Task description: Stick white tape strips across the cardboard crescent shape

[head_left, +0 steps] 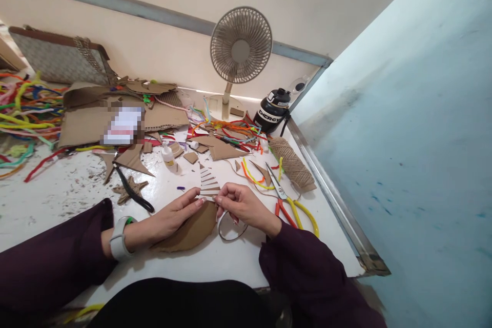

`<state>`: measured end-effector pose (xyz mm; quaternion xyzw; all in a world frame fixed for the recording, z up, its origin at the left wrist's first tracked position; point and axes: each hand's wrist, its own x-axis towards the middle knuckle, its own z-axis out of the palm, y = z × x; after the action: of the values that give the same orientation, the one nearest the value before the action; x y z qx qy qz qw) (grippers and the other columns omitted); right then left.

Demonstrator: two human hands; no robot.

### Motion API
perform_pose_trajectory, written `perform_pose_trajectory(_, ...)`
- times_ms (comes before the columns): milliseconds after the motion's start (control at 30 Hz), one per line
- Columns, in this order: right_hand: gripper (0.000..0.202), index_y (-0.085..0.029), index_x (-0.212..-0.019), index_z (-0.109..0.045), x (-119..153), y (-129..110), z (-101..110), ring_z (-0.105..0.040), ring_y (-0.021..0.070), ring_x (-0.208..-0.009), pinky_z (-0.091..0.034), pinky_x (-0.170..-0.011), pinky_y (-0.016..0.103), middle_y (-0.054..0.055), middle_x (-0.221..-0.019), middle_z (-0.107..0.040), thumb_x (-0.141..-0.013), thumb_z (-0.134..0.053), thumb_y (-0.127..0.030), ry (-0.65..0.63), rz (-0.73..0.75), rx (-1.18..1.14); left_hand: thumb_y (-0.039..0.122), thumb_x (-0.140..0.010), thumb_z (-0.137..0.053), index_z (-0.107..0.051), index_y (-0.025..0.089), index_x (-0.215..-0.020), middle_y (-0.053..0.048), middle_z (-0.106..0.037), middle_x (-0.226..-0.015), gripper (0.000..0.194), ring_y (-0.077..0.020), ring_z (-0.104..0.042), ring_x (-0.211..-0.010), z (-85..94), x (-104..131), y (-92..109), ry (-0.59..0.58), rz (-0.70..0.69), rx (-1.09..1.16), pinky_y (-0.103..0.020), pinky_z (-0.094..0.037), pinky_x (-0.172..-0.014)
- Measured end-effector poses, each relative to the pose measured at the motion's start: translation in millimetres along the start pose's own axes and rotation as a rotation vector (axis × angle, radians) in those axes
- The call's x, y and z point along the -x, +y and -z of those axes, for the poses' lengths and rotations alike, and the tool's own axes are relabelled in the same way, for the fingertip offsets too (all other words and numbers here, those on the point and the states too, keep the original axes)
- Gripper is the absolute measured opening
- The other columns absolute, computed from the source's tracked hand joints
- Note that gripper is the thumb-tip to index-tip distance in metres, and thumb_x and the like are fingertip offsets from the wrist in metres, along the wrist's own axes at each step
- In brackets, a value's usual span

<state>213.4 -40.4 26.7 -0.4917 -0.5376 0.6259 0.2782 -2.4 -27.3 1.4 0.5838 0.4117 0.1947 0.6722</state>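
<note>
My left hand [179, 218] lies over the upper edge of a leaf-shaped cardboard piece [188, 233], its fingers stretched out and its thumb near a row of thin cardboard strips [209, 183]. The strips get shorter toward the far end. My right hand [238, 205] is closed in a pinch at the near end of this row; what sits between the fingertips is too small to make out. Below that hand shows a thin dark loop [231, 239], partly hidden by the fingers. Scissors [286, 200] with yellow and orange handles lie open to the right.
A twine roll [294, 164], a black bottle [272, 110] and a fan [241, 51] stand along the right and back. A small glue bottle [168, 156], a cardboard star [130, 189], a phone [123, 125], cardboard scraps [226, 148] and pipe cleaners [31, 113] cover the table.
</note>
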Motion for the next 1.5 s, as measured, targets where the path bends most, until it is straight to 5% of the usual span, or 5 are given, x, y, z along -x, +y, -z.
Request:
perform_pose_trajectory(133, 0.032, -0.018, -0.076, -0.052, 0, -1, 0, -0.040, 0.0033, -0.034, -0.032, -0.033, 0.016, -0.001, -0.061, -0.068, -0.079, -0.064, -0.048, 0.000, -0.004, 0.002, 0.051, -0.087, -0.054, -0.060, 0.023, -0.097, -0.002, -0.064, -0.101, 0.031, -0.0208, -0.056, -0.101, -0.1, 0, -5, -0.017, -0.015, 0.058, -0.029, -0.048, -0.089)
perform_pose_trajectory(367, 0.036, -0.018, -0.076, -0.052, 2, -1, -2, -0.040, 0.0036, -0.035, -0.032, -0.034, 0.016, -0.001, -0.060, -0.067, -0.078, -0.065, -0.051, 0.001, -0.001, 0.008, 0.049, -0.088, -0.055, -0.057, 0.021, -0.094, -0.001, -0.061, -0.089, 0.028, -0.0188, -0.054, -0.087, -1.8, -1, -7, -0.012, 0.000, 0.118, -0.027, -0.047, -0.074)
perform_pose_trajectory(733, 0.034, -0.018, -0.080, -0.056, 3, 0, 0, -0.045, 0.0063, -0.042, -0.037, -0.036, 0.017, 0.000, -0.065, -0.067, -0.081, -0.063, -0.052, 0.013, 0.031, 0.083, 0.048, -0.090, -0.049, -0.056, 0.022, -0.094, 0.000, -0.060, -0.088, 0.028, -0.0187, -0.054, -0.087, -1.8, -3, -9, -0.020, -0.045, 0.034, -0.028, -0.047, -0.077)
perform_pose_trajectory(1033, 0.022, -0.019, -0.078, -0.059, 10, -7, -5, -0.049, 0.0085, -0.047, -0.038, -0.043, 0.020, 0.000, -0.066, -0.066, -0.085, -0.061, -0.039, 0.157, 0.092, 0.286, 0.051, -0.091, -0.047, -0.055, 0.021, -0.092, -0.001, -0.057, -0.087, 0.031, -0.0196, -0.052, -0.089, -2.2, -4, -13, 0.025, -0.117, -0.074, -0.030, -0.047, -0.081)
perform_pose_trajectory(1500, 0.030, -0.021, -0.078, -0.055, 13, -5, -6, -0.057, 0.0145, -0.059, -0.040, -0.053, 0.024, 0.001, -0.065, -0.063, -0.080, -0.067, -0.049, 0.306, 0.136, 0.473, 0.048, -0.091, -0.048, -0.057, 0.022, -0.098, -0.002, -0.062, -0.092, 0.029, -0.0212, -0.055, -0.093, -4.0, -3, -11, 0.036, -0.117, -0.041, -0.032, -0.048, -0.085)
